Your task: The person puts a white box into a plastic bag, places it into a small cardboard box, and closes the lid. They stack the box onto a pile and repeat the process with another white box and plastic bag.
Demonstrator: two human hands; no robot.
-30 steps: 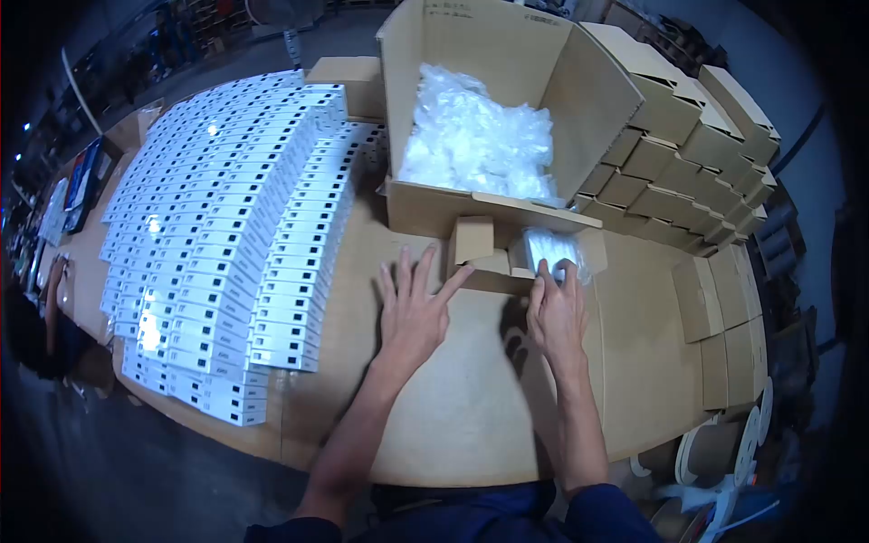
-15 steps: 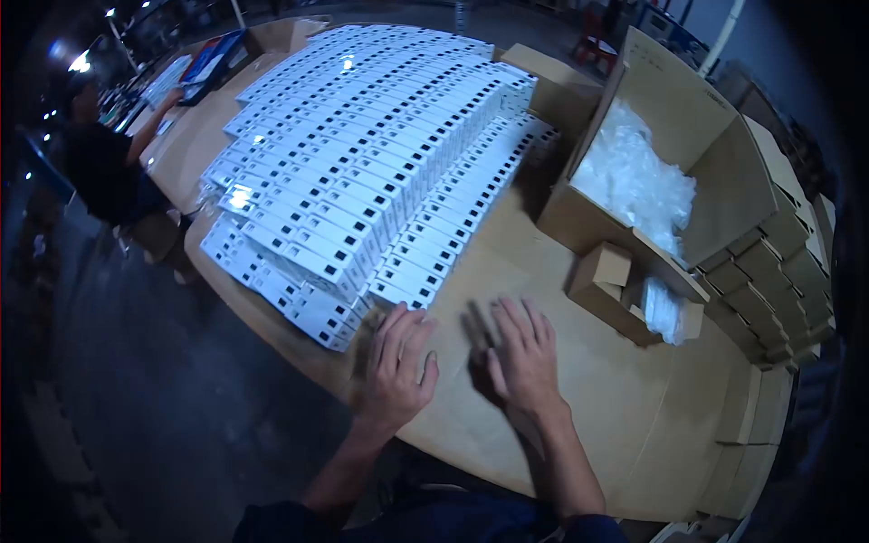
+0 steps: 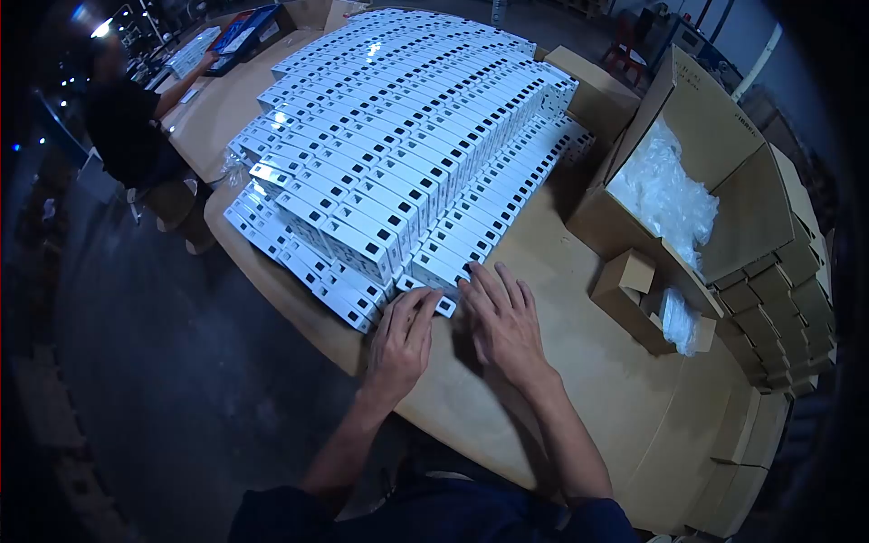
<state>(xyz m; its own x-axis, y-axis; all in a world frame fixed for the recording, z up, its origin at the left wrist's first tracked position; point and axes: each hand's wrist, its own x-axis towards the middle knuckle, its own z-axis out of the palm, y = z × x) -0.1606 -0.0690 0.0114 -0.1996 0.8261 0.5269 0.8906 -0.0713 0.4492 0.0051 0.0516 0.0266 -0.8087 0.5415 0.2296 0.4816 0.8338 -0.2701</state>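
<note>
Long rows of narrow white boxes (image 3: 380,136) with dark square marks lie packed in stacked layers on the brown table. At the near end of the lower layer, one white box (image 3: 444,307) sits at an angle to its row. My left hand (image 3: 398,344) has its fingers drawn together on this box and covers part of it. My right hand (image 3: 509,335) is just to the right, its fingers apart and its fingertips against the front end of the row. The undersides of both hands are hidden.
To the right, a large open carton (image 3: 625,204) holds clear plastic bags (image 3: 665,190). A small open carton (image 3: 625,303) stands before it, beside stacked cardboard (image 3: 769,308). At the far left, a person (image 3: 127,127) reaches toward a blue tray (image 3: 244,38).
Both hands have moved up to the near end of the lower row. My left hand has closed on a box, which now sits askew. The view has shifted slightly.
</note>
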